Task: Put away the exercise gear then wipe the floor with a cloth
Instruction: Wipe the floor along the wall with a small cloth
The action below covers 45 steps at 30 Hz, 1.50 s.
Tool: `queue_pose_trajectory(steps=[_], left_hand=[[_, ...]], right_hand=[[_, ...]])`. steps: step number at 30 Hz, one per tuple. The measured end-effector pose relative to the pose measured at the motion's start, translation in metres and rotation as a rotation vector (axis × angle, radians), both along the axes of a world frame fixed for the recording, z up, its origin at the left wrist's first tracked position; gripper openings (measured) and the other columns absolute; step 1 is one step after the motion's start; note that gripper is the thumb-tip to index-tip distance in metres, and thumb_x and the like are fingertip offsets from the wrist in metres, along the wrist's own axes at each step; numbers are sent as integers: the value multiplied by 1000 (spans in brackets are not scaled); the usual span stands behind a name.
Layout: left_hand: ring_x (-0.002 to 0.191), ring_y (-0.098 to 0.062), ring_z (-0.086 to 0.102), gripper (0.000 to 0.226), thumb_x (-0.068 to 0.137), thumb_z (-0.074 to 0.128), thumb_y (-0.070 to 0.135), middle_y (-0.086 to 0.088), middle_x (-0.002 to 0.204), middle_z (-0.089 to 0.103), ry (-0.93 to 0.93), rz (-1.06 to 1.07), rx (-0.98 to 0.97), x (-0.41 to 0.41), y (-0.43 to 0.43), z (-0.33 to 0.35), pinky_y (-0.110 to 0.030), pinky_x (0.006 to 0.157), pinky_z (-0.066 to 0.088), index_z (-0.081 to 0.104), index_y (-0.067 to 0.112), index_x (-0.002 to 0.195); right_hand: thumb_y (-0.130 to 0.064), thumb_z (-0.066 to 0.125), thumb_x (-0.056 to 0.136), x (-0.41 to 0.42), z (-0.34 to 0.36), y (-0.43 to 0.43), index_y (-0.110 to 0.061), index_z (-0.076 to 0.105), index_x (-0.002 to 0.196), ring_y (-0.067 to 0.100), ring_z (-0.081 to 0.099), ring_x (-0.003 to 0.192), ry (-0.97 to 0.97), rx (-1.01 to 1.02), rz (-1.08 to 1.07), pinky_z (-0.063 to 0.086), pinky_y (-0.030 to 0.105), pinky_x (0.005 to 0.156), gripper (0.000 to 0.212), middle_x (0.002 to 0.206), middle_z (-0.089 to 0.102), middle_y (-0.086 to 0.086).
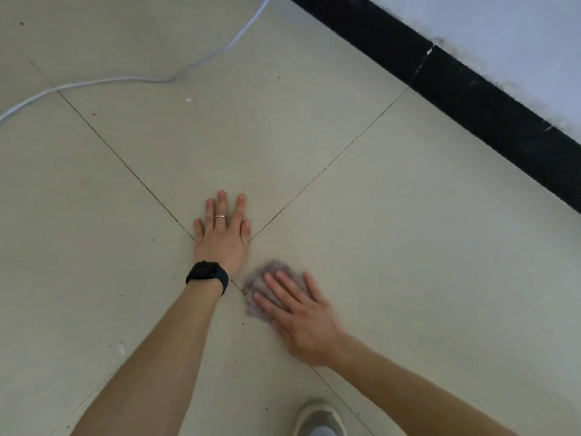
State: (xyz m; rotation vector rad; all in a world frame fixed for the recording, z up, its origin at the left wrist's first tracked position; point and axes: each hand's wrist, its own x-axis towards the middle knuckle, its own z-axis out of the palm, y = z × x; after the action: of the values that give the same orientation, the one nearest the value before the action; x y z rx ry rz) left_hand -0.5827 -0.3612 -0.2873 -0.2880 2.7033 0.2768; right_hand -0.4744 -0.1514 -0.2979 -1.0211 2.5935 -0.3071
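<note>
A small grey-purple cloth point(261, 278) lies bunched on the beige tiled floor point(393, 247), just below where four tiles meet. My right hand point(301, 319) presses flat on the cloth with its fingers spread, and it is blurred by motion. My left hand point(223, 234) rests palm down on the bare floor over the tile joint, fingers apart, holding nothing. It wears a ring, and a black watch sits on the wrist. No exercise gear is in view.
A white cable point(132, 79) snakes across the floor at the upper left. A black skirting board point(471, 86) and a pale wall point(518, 36) run diagonally at the upper right. A light shoe point(320, 418) shows at the bottom edge. Small dark specks dot the tiles.
</note>
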Motion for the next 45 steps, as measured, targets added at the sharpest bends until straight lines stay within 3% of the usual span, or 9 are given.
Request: queue_pose_trajectory(steps=[4,8,13,19,23,30,33,41,45], left_hand=[[153,-26,-7,57,105,21,36,-5,166,-9,44,21,-22,-5,9,4,-51,122,5,0,33,158],[153,-23,-8,59,102,31,33,-2,166,-12,107,-45,47,-13,35,9,-50,122,2,10,35,156],[140,-17,-42,68,97,11,64,3,150,-49,-43,-63,113,-24,66,-5,-49,118,-20,-32,43,146],[138,-16,-45,69,96,10,68,6,147,-52,-56,-48,117,-25,65,-7,-49,117,-22,-32,45,145],[139,-17,-43,68,97,11,66,5,148,-51,-69,-60,118,-27,64,-6,-47,116,-23,-31,44,146],[146,-15,-31,63,102,21,55,6,159,-34,-83,-93,212,-29,55,7,-43,119,-18,-15,46,153],[153,-16,-9,56,104,28,44,5,167,-8,31,-168,161,-14,22,15,-41,124,2,4,46,155],[152,-21,-15,56,102,11,54,5,164,-20,-33,-53,-11,39,2,6,-50,123,0,-14,48,152],[152,-20,-12,57,102,15,55,7,165,-16,-30,-54,-18,37,-1,8,-48,123,3,-9,50,152]], right_hand=[[-41,30,101,-52,-1,43,-34,20,157,14,12,151,43,93,158,15,56,118,58,164,20,-5],[-46,8,104,-170,9,101,-40,-15,154,13,-20,150,-31,265,-385,-8,55,121,56,164,-20,-8],[-37,17,106,-239,21,138,-18,-9,159,35,-19,150,-171,274,-988,-11,51,122,62,164,-19,15],[-42,10,105,-118,-2,59,-21,9,160,33,3,154,41,78,-353,10,53,121,58,167,7,8],[-44,12,106,-111,0,92,-29,10,159,24,8,154,38,106,50,7,40,123,56,166,11,0],[-51,2,97,-131,1,90,-34,-7,157,22,-15,153,-37,163,-677,-6,46,123,63,167,-12,-2],[-42,16,103,-62,-2,24,-25,9,160,24,-4,154,-16,68,-413,-1,49,122,60,168,1,-2],[-39,28,105,-4,-1,25,-28,18,159,17,8,154,-43,37,257,2,39,122,56,166,13,-5],[-45,12,103,-58,-1,16,-32,9,159,14,-3,153,-72,69,127,2,38,121,58,166,2,-9]])
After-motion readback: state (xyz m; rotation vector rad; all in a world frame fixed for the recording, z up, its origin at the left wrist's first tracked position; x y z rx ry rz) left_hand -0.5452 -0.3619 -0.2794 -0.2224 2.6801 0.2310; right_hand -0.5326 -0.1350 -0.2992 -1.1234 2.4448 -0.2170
